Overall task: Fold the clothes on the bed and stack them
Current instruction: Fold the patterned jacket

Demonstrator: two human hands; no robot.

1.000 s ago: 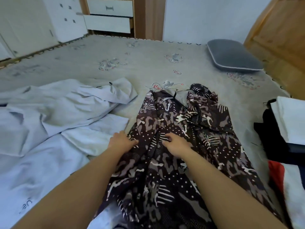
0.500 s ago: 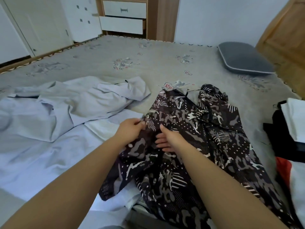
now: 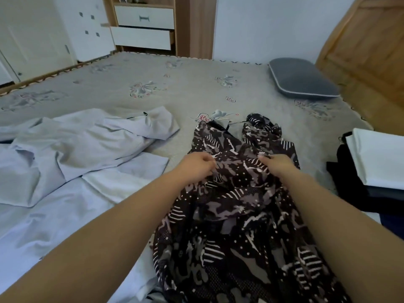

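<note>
A dark patterned garment (image 3: 236, 204) with white dots and stripes lies lengthwise on the grey bed (image 3: 175, 84) in front of me. My left hand (image 3: 196, 164) pinches a fold of it on the left side. My right hand (image 3: 278, 164) grips the cloth on the right, about a hand's width away. The cloth between both hands is bunched and lifted a little. Pale lilac-grey clothes (image 3: 72, 145) lie crumpled to the left.
A stack of folded clothes (image 3: 376, 162), white on top of black and dark ones, sits at the right edge. A grey pillow (image 3: 301, 80) lies at the far right by a wooden headboard (image 3: 367, 47). White drawers (image 3: 142, 27) stand beyond the bed.
My hands have moved apart and further up the patterned garment, pulling its cloth up toward the top end. The view has shifted slightly.
</note>
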